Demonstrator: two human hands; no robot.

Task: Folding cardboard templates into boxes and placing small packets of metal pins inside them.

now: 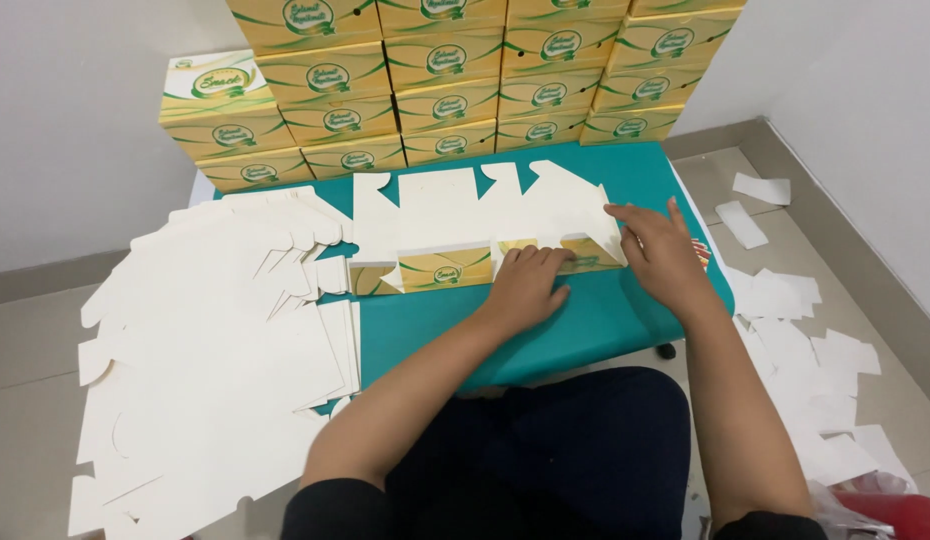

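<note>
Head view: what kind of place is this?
Likely a small hand-packing workspace: stacked yellow-green cardboard boxes against the wall, a pile of flat white box blanks, and a low teal table where both hands fold one.

light: bright, even, from overhead | shadows: soft, faint | focus: sharp | edges: slight wide-angle bend

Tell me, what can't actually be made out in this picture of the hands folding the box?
- Head view: the flat carton blank lies partly under the left hand and right hand; its fold there is hidden.
- The box stack is cut off by the top edge.
- The red thing is cut off at the bottom right corner.
- The teal table front edge is hidden by the arms.
</note>
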